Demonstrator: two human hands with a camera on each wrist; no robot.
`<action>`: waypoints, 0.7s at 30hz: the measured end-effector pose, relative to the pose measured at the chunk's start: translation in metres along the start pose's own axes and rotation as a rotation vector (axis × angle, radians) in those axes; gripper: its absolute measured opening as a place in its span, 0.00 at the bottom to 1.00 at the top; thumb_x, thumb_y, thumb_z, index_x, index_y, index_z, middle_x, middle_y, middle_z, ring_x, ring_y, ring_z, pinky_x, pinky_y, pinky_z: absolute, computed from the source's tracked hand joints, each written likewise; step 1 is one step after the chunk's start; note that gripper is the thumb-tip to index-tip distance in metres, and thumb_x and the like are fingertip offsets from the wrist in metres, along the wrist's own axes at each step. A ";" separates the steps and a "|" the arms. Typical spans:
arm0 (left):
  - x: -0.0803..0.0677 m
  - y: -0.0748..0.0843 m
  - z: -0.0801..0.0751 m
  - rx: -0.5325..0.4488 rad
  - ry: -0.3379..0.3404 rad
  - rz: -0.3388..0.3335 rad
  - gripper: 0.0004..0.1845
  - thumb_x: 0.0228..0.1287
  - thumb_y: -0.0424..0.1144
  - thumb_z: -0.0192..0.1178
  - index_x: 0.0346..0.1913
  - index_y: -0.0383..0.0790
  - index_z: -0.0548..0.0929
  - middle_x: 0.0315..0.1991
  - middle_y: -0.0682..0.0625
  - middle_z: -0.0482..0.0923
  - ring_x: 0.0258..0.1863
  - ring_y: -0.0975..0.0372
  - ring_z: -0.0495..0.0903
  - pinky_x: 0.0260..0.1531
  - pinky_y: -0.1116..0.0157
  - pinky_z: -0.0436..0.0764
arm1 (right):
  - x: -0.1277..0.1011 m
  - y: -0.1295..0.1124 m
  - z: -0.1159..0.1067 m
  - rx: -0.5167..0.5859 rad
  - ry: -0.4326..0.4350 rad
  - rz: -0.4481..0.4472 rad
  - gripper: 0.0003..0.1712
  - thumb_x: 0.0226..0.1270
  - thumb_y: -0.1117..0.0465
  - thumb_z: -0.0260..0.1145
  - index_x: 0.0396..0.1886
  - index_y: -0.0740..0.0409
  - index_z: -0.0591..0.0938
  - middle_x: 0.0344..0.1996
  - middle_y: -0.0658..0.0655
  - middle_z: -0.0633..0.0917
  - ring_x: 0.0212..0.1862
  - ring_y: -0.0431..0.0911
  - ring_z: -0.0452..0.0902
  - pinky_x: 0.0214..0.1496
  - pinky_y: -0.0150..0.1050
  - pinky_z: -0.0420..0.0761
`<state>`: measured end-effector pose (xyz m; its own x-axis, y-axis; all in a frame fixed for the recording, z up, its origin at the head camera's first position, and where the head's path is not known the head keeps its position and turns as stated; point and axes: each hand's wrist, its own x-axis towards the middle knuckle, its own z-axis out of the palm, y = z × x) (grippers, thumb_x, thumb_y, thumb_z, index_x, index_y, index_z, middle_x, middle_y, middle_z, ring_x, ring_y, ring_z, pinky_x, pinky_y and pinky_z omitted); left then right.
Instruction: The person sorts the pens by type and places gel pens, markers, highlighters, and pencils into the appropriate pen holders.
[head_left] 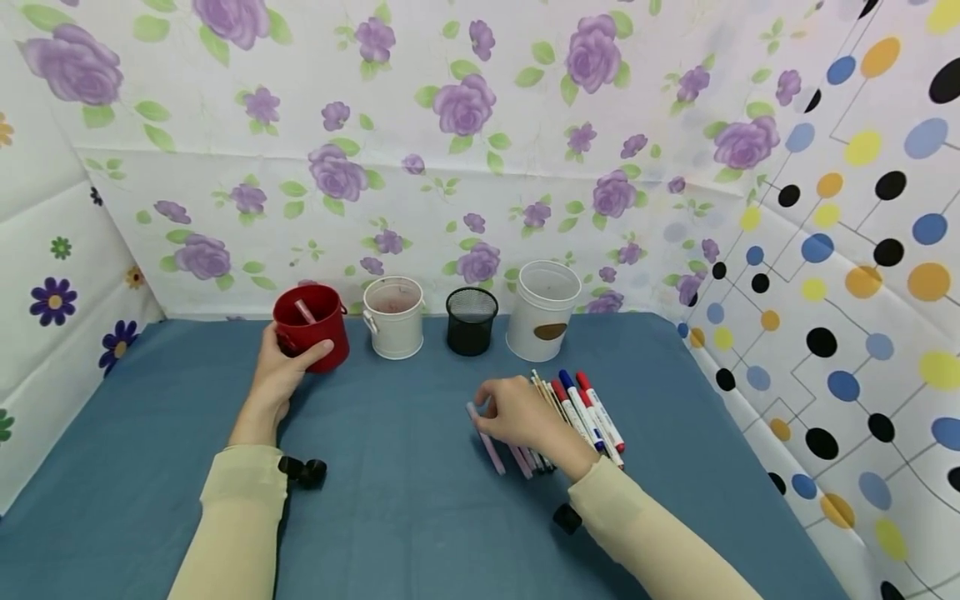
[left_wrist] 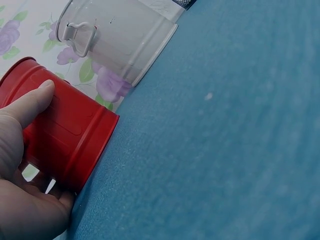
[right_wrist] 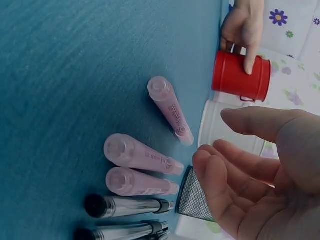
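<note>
My left hand (head_left: 279, 367) grips a small red metal bucket (head_left: 330, 340) on the left of the table, thumb across its front and fingers round the side. A pink stick-like item (head_left: 304, 312) leans inside the bucket. My right hand (head_left: 521, 412) is over the pens, just above one pink pen (right_wrist: 171, 107) that lies apart from the others. Its thumb and bent fingers are spread with a gap between them and nothing held. Two more pink pens (right_wrist: 142, 155) lie beside it, followed by clear pens with black ends (right_wrist: 130, 206).
Red and blue capped markers (head_left: 588, 408) and thin wooden-coloured sticks (head_left: 547, 392) lie under and beyond the right wrist. Along the back stand a white bucket (head_left: 396, 325), a black mesh cup (head_left: 470, 325) and a taller white bin (head_left: 540, 312). Patterned cloth (head_left: 465, 225) hangs behind.
</note>
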<state>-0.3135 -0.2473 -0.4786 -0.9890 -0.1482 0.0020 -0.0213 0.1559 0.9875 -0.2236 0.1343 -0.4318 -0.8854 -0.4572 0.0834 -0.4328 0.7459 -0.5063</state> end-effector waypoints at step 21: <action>0.000 -0.001 -0.001 -0.004 0.003 -0.002 0.59 0.69 0.51 0.73 0.87 0.47 0.41 0.85 0.43 0.48 0.81 0.46 0.52 0.78 0.43 0.63 | 0.001 -0.002 0.019 -0.077 -0.068 0.154 0.10 0.66 0.59 0.79 0.42 0.59 0.88 0.26 0.51 0.82 0.26 0.41 0.77 0.29 0.37 0.80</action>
<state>-0.3132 -0.2482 -0.4799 -0.9885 -0.1512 0.0005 -0.0227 0.1520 0.9881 -0.2206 0.1229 -0.4474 -0.9301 -0.3640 -0.0496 -0.3065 0.8433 -0.4415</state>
